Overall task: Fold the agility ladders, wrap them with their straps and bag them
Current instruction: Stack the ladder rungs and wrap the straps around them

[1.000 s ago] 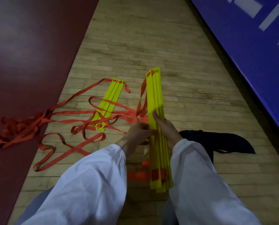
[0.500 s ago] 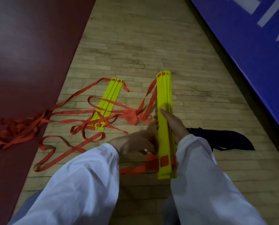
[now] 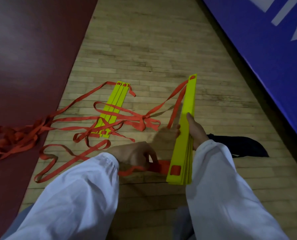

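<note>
Nearest, sleeves: loose white sleeves [image 3: 75, 196] cover both forearms.
Left hand [image 3: 137, 154]: fingers are curled and pinch the flat orange woven strap [image 3: 159, 168] just left of the stack's near end. The edges are motion-blurred, so exact finger placement is unclear.
Right hand [image 3: 196, 132]: clasps the stack of flat yellow plastic rungs [image 3: 181, 151] about mid-length, thumb along the top face, fingertips wrapped round to the left edge.
Stack position: in front of the person, long axis running away from them, far end leaning slightly right. Cannot tell whether the near end touches the floor.
Key relation: the strap leaves the near-end slot sideways to the left, across the long axis. The left hand is the nearer one and already on it. Judgement: winding goes round the short way, right hand anchoring.
Materials: rungs are thin, stiff and smooth, with edges aligned. The strap is limp and likely to twist.
Mid floor: second set of yellow rungs [image 3: 114, 106] lies flat, strap loops crossing it.
Bag: dark fabric bag [image 3: 237, 146] lies collapsed beside the right hand.
Far: pale wood-plank floor [image 3: 153, 49], dark red mat [image 3: 32, 49], blue panel [image 3: 265, 49].
</note>
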A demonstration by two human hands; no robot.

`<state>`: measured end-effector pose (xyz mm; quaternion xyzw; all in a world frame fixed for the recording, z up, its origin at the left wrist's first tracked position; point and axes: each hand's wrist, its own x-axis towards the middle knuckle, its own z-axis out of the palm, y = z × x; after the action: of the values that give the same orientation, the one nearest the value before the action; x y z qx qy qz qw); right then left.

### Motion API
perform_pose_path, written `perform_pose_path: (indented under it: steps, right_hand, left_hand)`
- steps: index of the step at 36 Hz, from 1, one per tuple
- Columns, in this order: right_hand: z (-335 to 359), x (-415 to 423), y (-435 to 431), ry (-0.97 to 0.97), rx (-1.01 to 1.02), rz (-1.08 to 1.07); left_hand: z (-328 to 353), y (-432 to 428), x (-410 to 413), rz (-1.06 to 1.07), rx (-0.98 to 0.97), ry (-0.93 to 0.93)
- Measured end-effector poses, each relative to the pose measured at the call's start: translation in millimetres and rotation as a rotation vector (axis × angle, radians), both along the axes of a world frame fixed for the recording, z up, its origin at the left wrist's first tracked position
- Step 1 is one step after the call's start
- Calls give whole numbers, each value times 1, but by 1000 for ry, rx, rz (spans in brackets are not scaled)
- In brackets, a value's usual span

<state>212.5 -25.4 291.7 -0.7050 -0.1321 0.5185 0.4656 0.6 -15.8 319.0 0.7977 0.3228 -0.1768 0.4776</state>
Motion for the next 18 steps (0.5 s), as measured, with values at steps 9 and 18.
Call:
perform_pose_path:
  steps: [9,18]
  right_hand:
    - [-4,-16,2,-189,-14,101]
    - [-10,-53,8,-197,122,145]
  left_hand:
    - [-16,-1,15,442,-59,-164]
    - [-6,-4,34,720,-391,-447]
